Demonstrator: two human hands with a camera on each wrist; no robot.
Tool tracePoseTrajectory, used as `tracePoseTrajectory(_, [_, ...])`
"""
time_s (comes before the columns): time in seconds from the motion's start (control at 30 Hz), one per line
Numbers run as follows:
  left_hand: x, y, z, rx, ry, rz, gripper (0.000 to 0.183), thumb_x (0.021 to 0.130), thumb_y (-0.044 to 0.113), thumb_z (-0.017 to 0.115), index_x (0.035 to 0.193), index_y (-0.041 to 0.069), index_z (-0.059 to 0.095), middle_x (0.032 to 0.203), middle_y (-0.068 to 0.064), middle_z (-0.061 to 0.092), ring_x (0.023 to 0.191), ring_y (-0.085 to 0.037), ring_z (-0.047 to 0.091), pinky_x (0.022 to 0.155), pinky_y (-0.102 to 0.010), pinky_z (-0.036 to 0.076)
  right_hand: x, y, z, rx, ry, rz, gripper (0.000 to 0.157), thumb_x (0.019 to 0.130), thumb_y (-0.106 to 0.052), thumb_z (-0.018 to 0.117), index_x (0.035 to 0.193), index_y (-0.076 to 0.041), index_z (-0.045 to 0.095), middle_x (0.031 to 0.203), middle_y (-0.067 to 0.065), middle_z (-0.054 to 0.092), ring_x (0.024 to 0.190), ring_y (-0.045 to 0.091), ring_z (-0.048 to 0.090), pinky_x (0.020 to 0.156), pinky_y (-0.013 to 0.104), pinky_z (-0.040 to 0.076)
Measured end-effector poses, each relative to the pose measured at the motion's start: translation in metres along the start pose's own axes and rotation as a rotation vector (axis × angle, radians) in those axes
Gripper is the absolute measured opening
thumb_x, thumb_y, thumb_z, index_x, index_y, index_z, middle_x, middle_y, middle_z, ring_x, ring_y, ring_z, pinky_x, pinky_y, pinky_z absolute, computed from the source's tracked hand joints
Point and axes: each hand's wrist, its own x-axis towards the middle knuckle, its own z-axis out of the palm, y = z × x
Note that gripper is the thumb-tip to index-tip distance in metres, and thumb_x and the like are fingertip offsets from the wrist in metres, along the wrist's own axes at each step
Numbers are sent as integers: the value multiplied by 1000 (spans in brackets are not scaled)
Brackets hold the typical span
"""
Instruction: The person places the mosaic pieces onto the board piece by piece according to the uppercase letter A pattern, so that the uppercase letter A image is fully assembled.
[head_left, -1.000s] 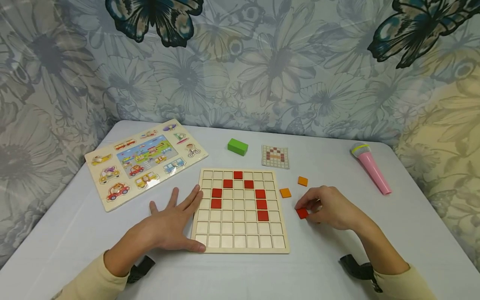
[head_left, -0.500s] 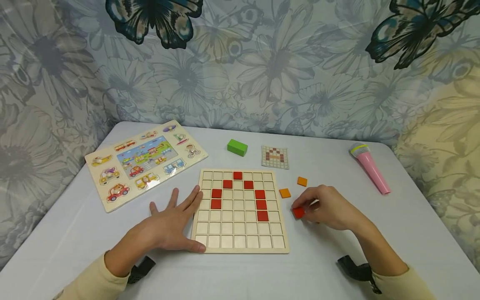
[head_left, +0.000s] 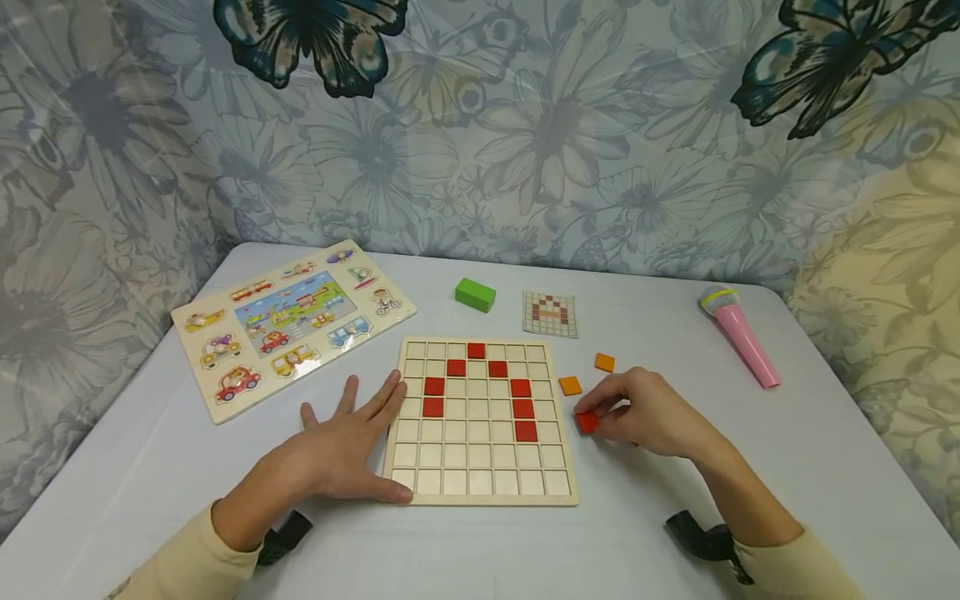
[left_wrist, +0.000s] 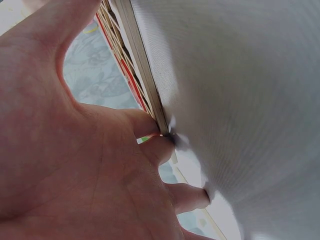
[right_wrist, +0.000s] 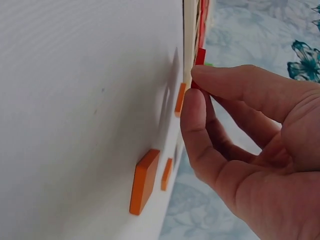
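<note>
A wooden grid board (head_left: 480,502) lies on the white table, with several red square tiles (head_left: 526,431) set in its cells. My left hand (head_left: 337,454) is spread along the board's left side, fingers straight, the thumb on its near left corner. In the left wrist view, fingertips of that hand (left_wrist: 100,150) touch the board's edge (left_wrist: 145,65). Just right of the board, my right hand (head_left: 648,412) pinches a red square tile (head_left: 587,423) between thumb and fingers. The right wrist view shows this tile (right_wrist: 200,56) held above the table.
Orange tiles (head_left: 570,386) lie right of the board; one (right_wrist: 145,182) is mostly hidden under my right hand in the head view. Behind the board are a green block (head_left: 475,295) and a pattern card (head_left: 551,314). A vehicle puzzle (head_left: 300,325) lies left, a pink microphone (head_left: 742,337) right.
My right hand has moved left toward the board, carrying the red tile. My left hand has stayed in place on the board.
</note>
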Motion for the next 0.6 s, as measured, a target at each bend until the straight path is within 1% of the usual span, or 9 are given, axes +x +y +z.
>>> tracePoseTrajectory(0.13, [0,0,0,-3,-7,-6,136,68,74,83,169,14,14,178,0,0,156,-60,0,92,-98,7,3,-5,2,-5,5,13,25,82,-1,81,99,-19,83,91,-2,72,85,19,60,65,26,53])
tracePoseTrajectory(0.37, [1,0,0,8,-9,-10,136,69,75,83,169,14,14,178,0,0,156,-59,1,92,-98,8,10,-11,6,31,8,-25,23,81,-4,85,100,-15,83,92,0,72,86,19,62,68,25,53])
tracePoseTrajectory(0.47, [1,0,0,10,-4,-8,136,69,75,83,169,14,14,178,0,0,156,-59,1,92,-98,8,12,-13,9,39,19,-32,24,79,-5,86,99,-16,83,93,0,73,88,19,63,69,25,53])
tracePoseTrajectory(0.6, [1,-1,1,3,0,-5,136,69,75,83,169,14,13,178,0,0,156,-59,0,92,-98,7,15,-16,14,47,40,-14,25,78,-6,87,98,-18,83,100,1,71,93,19,63,69,25,53])
